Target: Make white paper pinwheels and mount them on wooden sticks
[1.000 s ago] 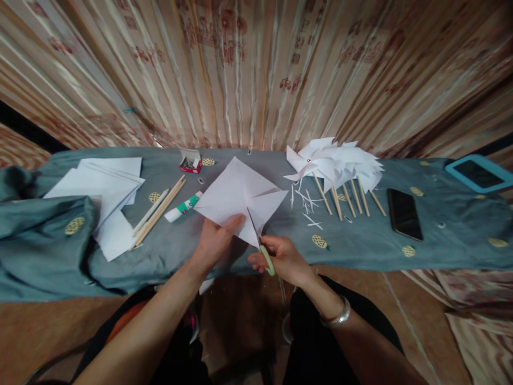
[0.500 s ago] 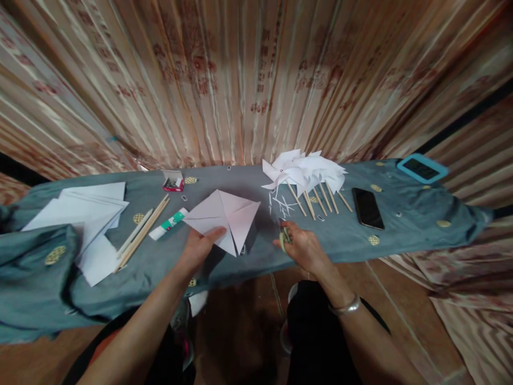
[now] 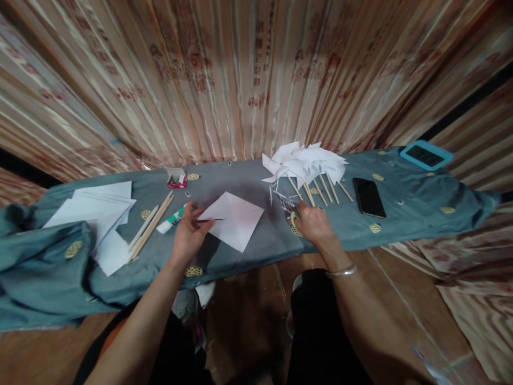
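Observation:
My left hand pinches the left corner of a square sheet of white paper just above the cloth. A dark slit runs inward from that corner, between my fingers. Over to the right, my right hand is closed around the pale green handles of a pair of scissors. The blades are small in view and partly hidden; they lie among thin white paper scraps. Right behind the scissors rest several white paper pinwheels on wooden sticks. A green-and-white glue stick lies against my left hand.
On the left are wooden sticks, a pile of white paper and a small red-and-white box of metal pins. A black phone and a blue-framed timer lie right. A curtain hangs behind the cloth-covered table.
The paper has been turned and lowered, and my left hand has shifted to its left corner. My right hand has moved slightly right and away from me with the scissors, toward the pinwheels.

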A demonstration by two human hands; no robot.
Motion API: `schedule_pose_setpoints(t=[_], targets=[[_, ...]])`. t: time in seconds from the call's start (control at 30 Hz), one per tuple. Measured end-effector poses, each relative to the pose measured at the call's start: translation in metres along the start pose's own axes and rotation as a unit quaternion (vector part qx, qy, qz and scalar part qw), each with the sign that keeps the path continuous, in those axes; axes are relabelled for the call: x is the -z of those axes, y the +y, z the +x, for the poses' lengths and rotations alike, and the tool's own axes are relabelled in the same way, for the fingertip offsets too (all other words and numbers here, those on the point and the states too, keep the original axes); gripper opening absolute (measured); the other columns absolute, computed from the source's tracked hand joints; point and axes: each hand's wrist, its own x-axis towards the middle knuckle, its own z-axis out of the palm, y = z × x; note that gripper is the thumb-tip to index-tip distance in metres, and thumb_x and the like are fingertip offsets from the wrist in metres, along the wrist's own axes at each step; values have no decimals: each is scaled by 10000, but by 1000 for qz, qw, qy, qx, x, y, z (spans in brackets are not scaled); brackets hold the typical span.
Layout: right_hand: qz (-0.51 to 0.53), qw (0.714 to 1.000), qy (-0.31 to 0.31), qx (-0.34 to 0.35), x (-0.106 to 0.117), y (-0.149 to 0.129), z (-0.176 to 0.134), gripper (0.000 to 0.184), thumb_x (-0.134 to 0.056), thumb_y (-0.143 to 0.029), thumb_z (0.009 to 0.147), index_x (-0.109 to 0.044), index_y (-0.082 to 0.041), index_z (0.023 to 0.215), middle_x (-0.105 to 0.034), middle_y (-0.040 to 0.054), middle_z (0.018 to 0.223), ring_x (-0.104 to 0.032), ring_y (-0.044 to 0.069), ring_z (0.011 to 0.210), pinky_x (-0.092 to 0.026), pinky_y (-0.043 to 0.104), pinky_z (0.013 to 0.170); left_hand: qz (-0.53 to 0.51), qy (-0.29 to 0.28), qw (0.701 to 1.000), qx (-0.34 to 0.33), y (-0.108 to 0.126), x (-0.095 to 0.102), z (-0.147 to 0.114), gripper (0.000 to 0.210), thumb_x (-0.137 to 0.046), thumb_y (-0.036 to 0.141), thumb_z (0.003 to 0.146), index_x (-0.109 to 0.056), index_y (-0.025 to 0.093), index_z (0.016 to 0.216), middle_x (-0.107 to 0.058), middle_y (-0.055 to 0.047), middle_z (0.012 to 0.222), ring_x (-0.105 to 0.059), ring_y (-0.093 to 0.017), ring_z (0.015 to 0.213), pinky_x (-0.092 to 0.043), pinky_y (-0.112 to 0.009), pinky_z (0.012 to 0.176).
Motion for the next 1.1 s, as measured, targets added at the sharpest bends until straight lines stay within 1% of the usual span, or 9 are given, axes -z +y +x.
schedule_pose_setpoints(t=[0.07, 0.13, 0.2, 0.27, 0.33, 0.57, 0.8, 1.0, 1.1], targets=[[-4, 1000, 1, -10, 1, -1, 3, 272, -541, -296, 884, -583, -102, 1070, -723, 202, 890, -697, 314, 897, -483, 346, 758, 59, 29, 997, -48, 1, 6, -4, 682, -633, 303, 760, -407, 184, 1392, -585, -162, 1286, -616, -277, 1077, -536, -430, 847], [-6, 1000, 4, -20, 2, -3, 7, 283, -539, -308, 882, -589, -91, 1057, -718, 211, 896, -693, 315, 905, -482, 346, 759, 141, 21, 981, -128, 7, 7, -12, 498, -611, 282, 797, -542, 205, 1284, -569, -137, 1322, -511, -315, 1219, -448, -509, 986], [-10, 1000, 7, -21, 2, -6, 9, 281, -544, -302, 876, -598, -79, 1039, -713, 222, 900, -691, 318, 899, -482, 352, 760, 189, -35, 961, -197, 13, 2, -23, 294, -546, 218, 850, -651, 230, 1123, -633, -98, 1251, -502, -309, 1217, -401, -534, 1025], [-19, 1000, 10, -13, 2, -7, 10, 278, -551, -293, 871, -606, -70, 1028, -709, 226, 902, -688, 320, 897, -483, 359, 765, 192, -112, 946, -237, 16, -6, -34, 268, -512, 171, 872, -675, 230, 1076, -663, -82, 1214, -533, -287, 1179, -431, -506, 999], [-26, 1000, 12, 0, 0, -7, 11, 284, -554, -289, 873, -608, -65, 1040, -708, 225, 909, -682, 323, 918, -483, 365, 778, 184, -151, 937, -256, 14, -14, -42, 273, -510, 146, 872, -679, 224, 1071, -681, -74, 1190, -543, -282, 1173, -441, -504, 992], [-36, 999, 21, 19, -9, -7, 7, 270, -562, -283, 890, -625, -73, 1048, -700, 236, 936, -673, 334, 929, -494, 404, 791, 143, -118, 951, -246, 3, -6, -41, 279, -508, 162, 875, -676, 172, 1098, -675, -118, 1172, -569, -272, 1128, -488, -467, 963], [-45, 998, 22, 28, -14, -9, 6, 261, -495, -258, 906, -648, -91, 1035, -695, 227, 847, -675, 341, 825, -503, 440, 730, 149, -79, 969, -181, 1, 29, -36, 280, -502, 233, 879, -686, 177, 1083, -689, -112, 1130, -618, -251, 1068, -485, -441, 982], [-47, 998, 35, 9, -15, -11, 5, 291, -441, -263, 926, -635, -66, 1019, -684, 248, 809, -676, 366, 820, -492, 456, 721, 169, 16, 978, -124, -24, 65, -20, 296, -527, 292, 844, -689, 208, 1077, -673, -91, 1133, -609, -262, 1078, -468, -454, 1003], [-57, 998, 38, 8, -16, -13, 4, 269, -488, -262, 910, -637, -64, 1016, -690, 251, 848, -677, 364, 846, -490, 446, 738, 216, 34, 969, -115, -38, 78, -11, 365, -539, 288, 818, -656, 185, 1147, -650, -110, 1181, -569, -299, 1116, -451, -487, 1001]])
